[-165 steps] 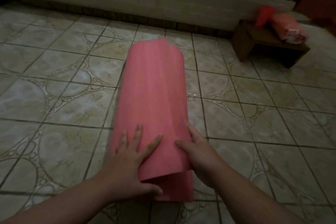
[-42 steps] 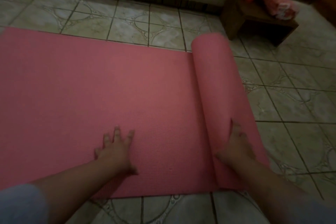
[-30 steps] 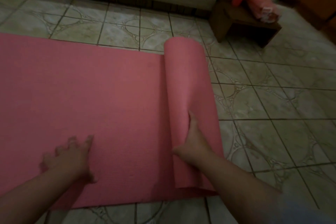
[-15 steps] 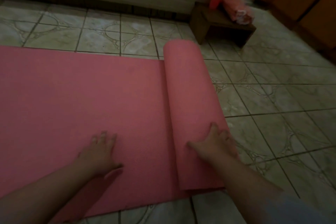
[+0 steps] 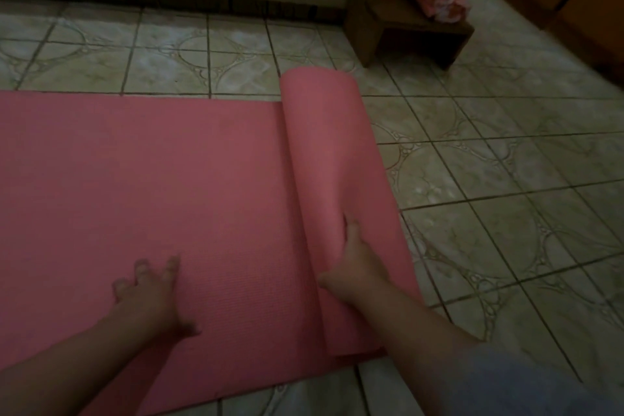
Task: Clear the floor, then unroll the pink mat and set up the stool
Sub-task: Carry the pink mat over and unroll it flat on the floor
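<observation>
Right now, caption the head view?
Left hand flattens half-unrolled pink foam mat; right hand pushes its roll.

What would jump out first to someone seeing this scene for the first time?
The pink mat dominates, spread flat over the tiled floor across the left and centre, with its last part a roll at its right end. The left hand lies flat on the mat and the right hand pushes against the roll. At the top right, a low wooden stool holds pink items.

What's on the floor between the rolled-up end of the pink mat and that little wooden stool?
Nothing: in the head view, only bare patterned floor tiles lie between the pink mat's rolled end and the small dark wooden stool.
</observation>
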